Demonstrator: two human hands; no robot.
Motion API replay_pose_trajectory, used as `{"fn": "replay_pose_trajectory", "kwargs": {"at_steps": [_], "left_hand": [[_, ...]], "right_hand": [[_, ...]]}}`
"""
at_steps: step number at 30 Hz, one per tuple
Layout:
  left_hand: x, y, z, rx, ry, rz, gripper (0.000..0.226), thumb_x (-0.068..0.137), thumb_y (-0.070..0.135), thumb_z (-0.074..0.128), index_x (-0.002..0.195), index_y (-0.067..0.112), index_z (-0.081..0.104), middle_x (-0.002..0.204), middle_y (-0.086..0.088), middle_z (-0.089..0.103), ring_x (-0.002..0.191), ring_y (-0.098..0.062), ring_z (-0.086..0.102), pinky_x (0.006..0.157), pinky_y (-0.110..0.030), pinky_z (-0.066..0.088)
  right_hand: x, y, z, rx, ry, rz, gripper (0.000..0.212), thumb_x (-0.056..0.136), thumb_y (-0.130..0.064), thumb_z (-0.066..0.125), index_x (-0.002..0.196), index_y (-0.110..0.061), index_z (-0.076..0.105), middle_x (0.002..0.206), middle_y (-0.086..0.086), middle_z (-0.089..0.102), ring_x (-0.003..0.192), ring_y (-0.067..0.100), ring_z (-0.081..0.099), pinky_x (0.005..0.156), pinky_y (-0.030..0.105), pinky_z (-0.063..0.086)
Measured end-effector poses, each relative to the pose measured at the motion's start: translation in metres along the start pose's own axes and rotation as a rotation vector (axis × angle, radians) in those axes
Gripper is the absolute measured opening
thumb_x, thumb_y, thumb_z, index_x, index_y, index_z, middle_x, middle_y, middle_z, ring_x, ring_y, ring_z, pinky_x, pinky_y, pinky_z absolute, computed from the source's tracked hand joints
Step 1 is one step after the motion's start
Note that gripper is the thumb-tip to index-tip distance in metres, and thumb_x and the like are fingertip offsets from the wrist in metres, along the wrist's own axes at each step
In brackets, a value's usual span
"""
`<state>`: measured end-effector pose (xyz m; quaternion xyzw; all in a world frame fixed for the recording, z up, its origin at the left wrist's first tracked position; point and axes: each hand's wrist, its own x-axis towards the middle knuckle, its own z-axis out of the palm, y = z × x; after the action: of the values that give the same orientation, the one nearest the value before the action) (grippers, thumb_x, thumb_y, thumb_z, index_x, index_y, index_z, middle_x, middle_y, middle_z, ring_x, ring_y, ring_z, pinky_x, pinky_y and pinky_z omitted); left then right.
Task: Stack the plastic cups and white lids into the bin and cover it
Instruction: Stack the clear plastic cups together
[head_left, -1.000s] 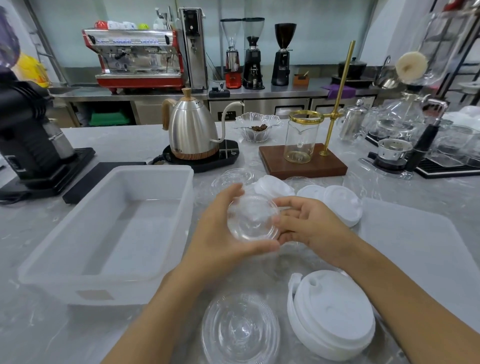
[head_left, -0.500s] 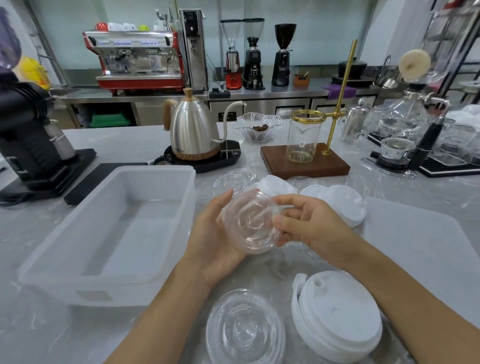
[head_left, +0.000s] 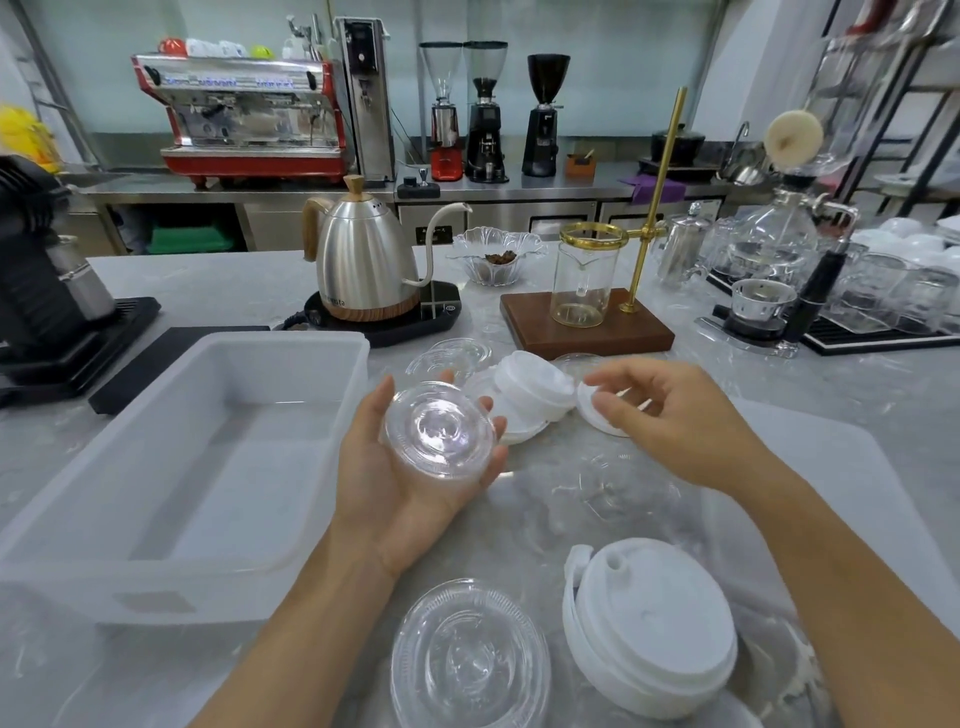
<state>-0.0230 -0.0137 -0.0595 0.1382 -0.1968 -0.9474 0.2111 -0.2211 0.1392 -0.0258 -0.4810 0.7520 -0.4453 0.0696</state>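
The left hand (head_left: 410, 467) cups a clear plastic cup (head_left: 440, 430) in its palm, right beside the empty bin (head_left: 197, 447), ready to drop in; the right hand (head_left: 675, 421) is open, empty, over white lids (head_left: 535, 392) on the bench (head_left: 857, 478)

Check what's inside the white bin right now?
Nothing visible inside the bin: bare floor and walls show. The near wall hides a strip of floor. The left hand holds clear plastic cups beside it.

The left hand (head_left: 410, 483) cradled a clear plastic cup (head_left: 440, 429) beside the empty bin (head_left: 332, 364), while the right hand (head_left: 670, 415) hovered open above scattered white lids (head_left: 535, 387).
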Motion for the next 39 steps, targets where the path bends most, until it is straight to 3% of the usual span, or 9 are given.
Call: {"fn": "replay_pose_trajectory", "kwargs": {"at_steps": [4,7,10,13,19,23,29,34,39], "left_hand": [[0.002,-0.003,-0.002,-0.058,0.035,0.001,0.070,0.086,0.057,0.060,0.143,0.016,0.057,0.142,-0.027,0.055,0.133,-0.039,0.051,0.100,-0.050,0.048],[0.002,-0.003,-0.001,-0.068,0.053,0.010,0.074,0.087,0.060,0.057,0.146,0.014,0.054,0.140,-0.028,0.057,0.133,-0.038,0.052,0.095,-0.050,0.051],[0.003,-0.004,-0.002,-0.058,0.071,0.013,0.075,0.088,0.061,0.055,0.146,0.014,0.053,0.142,-0.026,0.055,0.125,-0.039,0.057,0.092,-0.051,0.053],[0.003,-0.006,-0.002,-0.043,0.074,0.007,0.075,0.089,0.062,0.054,0.145,0.013,0.054,0.142,-0.025,0.056,0.117,-0.041,0.060,0.093,-0.054,0.053],[0.004,-0.008,-0.001,-0.010,0.093,0.020,0.073,0.090,0.061,0.054,0.143,0.011,0.056,0.139,-0.025,0.059,0.123,-0.041,0.061,0.093,-0.060,0.054],[0.004,-0.008,-0.002,-0.001,0.080,0.025,0.072,0.090,0.059,0.054,0.143,0.011,0.056,0.141,-0.025,0.058,0.123,-0.041,0.061,0.095,-0.057,0.053],[0.004,-0.010,0.003,0.095,0.063,0.054,0.068,0.090,0.055,0.056,0.140,0.009,0.060,0.138,-0.026,0.061,0.125,-0.044,0.059,0.104,-0.059,0.047],[0.003,-0.014,0.007,0.233,0.029,0.089,0.066,0.090,0.053,0.058,0.142,0.012,0.057,0.137,-0.026,0.060,0.123,-0.044,0.061,0.104,-0.061,0.048],[-0.003,-0.024,0.018,0.505,-0.084,0.089,0.045,0.090,0.047,0.045,0.117,0.022,0.072,0.106,-0.010,0.079,0.100,-0.026,0.076,0.078,-0.042,0.063]], "right_hand": [[-0.006,0.009,-0.017,-0.243,-0.129,0.036,0.018,0.080,-0.030,0.078,0.096,-0.032,0.071,0.088,-0.010,0.070,0.069,0.005,0.063,0.061,0.009,0.044],[-0.009,0.007,-0.019,-0.327,-0.268,0.058,0.033,0.073,-0.039,0.082,0.103,-0.039,0.068,0.096,-0.013,0.067,0.078,0.009,0.063,0.065,0.015,0.044],[-0.012,0.005,-0.017,-0.440,-0.372,0.054,0.050,0.069,-0.046,0.083,0.115,-0.043,0.064,0.103,-0.019,0.062,0.088,0.001,0.057,0.078,0.021,0.048],[-0.015,0.002,-0.017,-0.538,-0.463,0.086,0.070,0.064,-0.053,0.083,0.128,-0.043,0.056,0.118,-0.022,0.056,0.088,-0.010,0.047,0.080,0.017,0.039],[-0.018,-0.002,-0.015,-0.613,-0.543,0.156,0.095,0.057,-0.063,0.083,0.141,-0.042,0.045,0.136,-0.015,0.050,0.103,0.001,0.044,0.092,0.022,0.041],[-0.017,0.003,-0.015,-0.584,-0.535,0.137,0.095,0.054,-0.065,0.082,0.139,-0.044,0.044,0.129,-0.017,0.049,0.111,0.004,0.047,0.096,0.024,0.043],[-0.015,-0.009,-0.020,-0.274,-0.291,-0.003,0.081,0.058,-0.056,0.085,0.131,-0.047,0.050,0.111,-0.035,0.051,0.100,-0.020,0.047,0.076,0.012,0.041],[-0.018,-0.020,0.000,0.051,-0.196,-0.152,0.087,0.062,-0.050,0.085,0.140,-0.041,0.047,0.132,-0.025,0.057,0.120,0.001,0.055,0.093,0.023,0.053],[-0.023,-0.023,0.020,0.141,-0.221,-0.221,0.093,0.065,-0.038,0.089,0.146,-0.035,0.042,0.138,-0.024,0.054,0.126,0.005,0.053,0.097,0.028,0.052]]}}
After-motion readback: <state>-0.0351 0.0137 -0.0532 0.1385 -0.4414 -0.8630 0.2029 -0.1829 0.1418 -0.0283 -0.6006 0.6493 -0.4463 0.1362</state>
